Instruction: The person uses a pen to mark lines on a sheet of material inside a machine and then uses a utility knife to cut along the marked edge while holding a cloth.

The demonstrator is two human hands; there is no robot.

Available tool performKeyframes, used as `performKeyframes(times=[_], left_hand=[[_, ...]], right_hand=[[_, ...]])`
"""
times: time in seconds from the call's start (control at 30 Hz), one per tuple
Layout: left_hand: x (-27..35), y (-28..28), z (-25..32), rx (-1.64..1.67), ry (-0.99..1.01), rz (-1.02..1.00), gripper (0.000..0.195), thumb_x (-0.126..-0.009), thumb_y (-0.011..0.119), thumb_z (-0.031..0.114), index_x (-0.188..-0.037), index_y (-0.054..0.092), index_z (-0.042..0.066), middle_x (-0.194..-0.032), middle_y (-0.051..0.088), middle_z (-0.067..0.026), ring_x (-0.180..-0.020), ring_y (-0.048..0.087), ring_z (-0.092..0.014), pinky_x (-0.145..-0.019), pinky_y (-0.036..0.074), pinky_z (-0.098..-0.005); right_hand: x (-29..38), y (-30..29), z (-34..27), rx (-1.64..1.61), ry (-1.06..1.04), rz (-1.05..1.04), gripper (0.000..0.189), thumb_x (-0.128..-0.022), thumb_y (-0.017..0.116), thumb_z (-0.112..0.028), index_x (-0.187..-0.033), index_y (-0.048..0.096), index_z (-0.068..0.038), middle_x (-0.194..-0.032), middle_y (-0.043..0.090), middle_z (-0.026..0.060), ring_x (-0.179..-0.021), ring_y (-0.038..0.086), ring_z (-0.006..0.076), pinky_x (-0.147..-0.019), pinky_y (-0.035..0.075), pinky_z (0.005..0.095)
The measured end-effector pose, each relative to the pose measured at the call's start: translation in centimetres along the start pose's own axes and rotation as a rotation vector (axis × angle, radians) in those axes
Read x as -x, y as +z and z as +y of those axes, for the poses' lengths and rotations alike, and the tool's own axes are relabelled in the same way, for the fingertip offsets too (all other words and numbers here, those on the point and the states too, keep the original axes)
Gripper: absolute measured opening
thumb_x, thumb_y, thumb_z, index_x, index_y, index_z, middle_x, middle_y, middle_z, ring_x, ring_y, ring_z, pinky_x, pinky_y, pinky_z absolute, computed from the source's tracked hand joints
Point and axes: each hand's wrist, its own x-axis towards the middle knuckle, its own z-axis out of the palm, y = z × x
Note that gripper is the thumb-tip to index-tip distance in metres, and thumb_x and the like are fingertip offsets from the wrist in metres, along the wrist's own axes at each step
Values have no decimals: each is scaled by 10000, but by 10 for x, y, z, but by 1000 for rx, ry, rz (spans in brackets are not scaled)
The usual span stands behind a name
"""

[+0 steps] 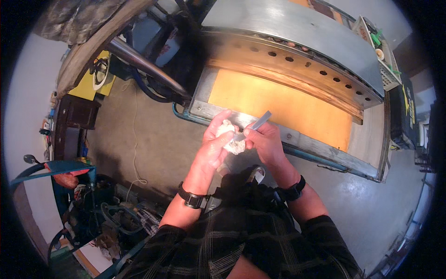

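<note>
My left hand (209,149) cups a crumpled white wad (237,148), which looks like cloth or paper. Between the thumb and fingers of my right hand (267,140) is a flat, narrow grey metal strip or blade (261,120). The strip's lower end rests against the wad, near my left thumb; its upper end points away to the right. Both hands are close together in front of the near rail (244,118) of a metal-framed bench with an orange-yellow panel (278,103). My fingers hide part of the wad and the strip.
Behind the panel stands a metal housing (296,31) with a row of round holes. A white plastic basket (390,78) is at its right end. To the left are a metal pipe (146,64) and a pale cord (136,146) on the floor. A cluttered teal-framed stand (69,167) stands lower left.
</note>
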Motion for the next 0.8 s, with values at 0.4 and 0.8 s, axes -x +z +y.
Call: performKeyframes(times=[0.4, 0.8], left_hand=[[14, -41, 18, -93, 110, 113, 597, -704, 649, -43, -1253, 453, 85, -822, 594, -51, -709, 599, -149, -612, 532, -292], [58, -107, 25, -12, 44, 284, 539, -732, 642, -34, -1227, 471, 90, -838, 581, -59, -762, 597, -158, -680, 536, -316]], right_hand=[[-9, -17, 3, 35, 110, 74, 83, -798, 564, -79, -766, 584, -6, -614, 535, 24, -501, 513, 98, -510, 490, 249], [-23, 13, 26, 25, 55, 46, 90, -795, 587, -81, -776, 596, 6, -629, 542, 18, -501, 511, 96, -481, 448, 214]])
